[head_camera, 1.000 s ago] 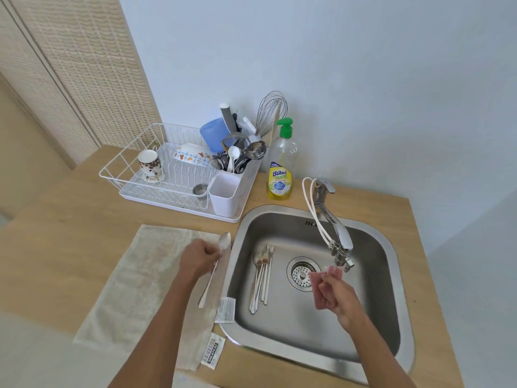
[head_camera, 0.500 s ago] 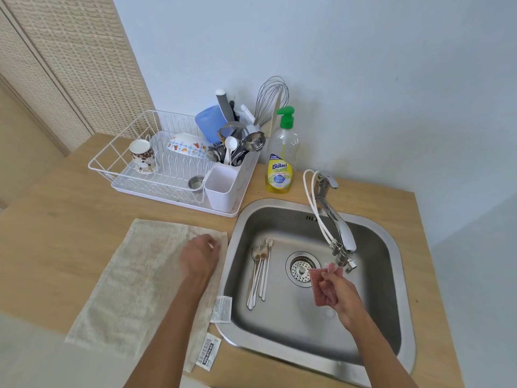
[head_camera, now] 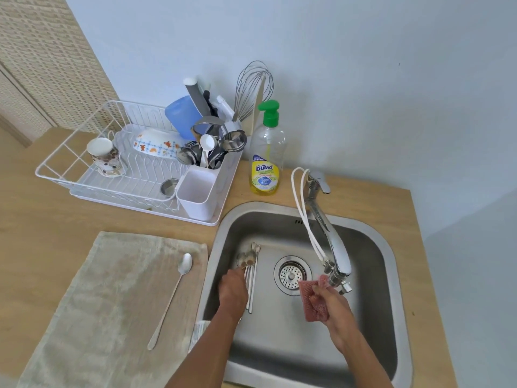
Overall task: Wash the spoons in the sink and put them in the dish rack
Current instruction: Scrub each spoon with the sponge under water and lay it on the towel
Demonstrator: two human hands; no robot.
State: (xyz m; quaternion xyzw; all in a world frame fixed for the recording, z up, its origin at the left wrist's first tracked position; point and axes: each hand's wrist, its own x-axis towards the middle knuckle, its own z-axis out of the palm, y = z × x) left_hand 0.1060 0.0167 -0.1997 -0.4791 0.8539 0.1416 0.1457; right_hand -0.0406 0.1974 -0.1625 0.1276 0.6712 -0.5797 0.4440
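Several long-handled spoons [head_camera: 249, 259] lie side by side in the steel sink [head_camera: 375, 247], left of the drain. My left hand [head_camera: 232, 292] is down on their handles; its fingers are hidden under the hand. My right hand [head_camera: 328, 303] grips a pink mesh sponge [head_camera: 309, 299] just below the tap spout [head_camera: 340, 264]. One long spoon [head_camera: 174, 292] lies alone on the beige towel [head_camera: 92, 303] left of the sink. The white dish rack [head_camera: 84, 175] stands at the back left, its cutlery holder [head_camera: 197, 189] full of utensils.
A dish soap bottle [head_camera: 265, 161] stands between the rack and the tap. The rack holds a mug [head_camera: 105, 158], a patterned bowl [head_camera: 156, 145], a blue container and a whisk. The wall runs close behind; the wooden counter ends at the right.
My left hand laid its spoon on the towel and moved right into the sink onto the spoons there. My right hand kept the sponge under the tap.
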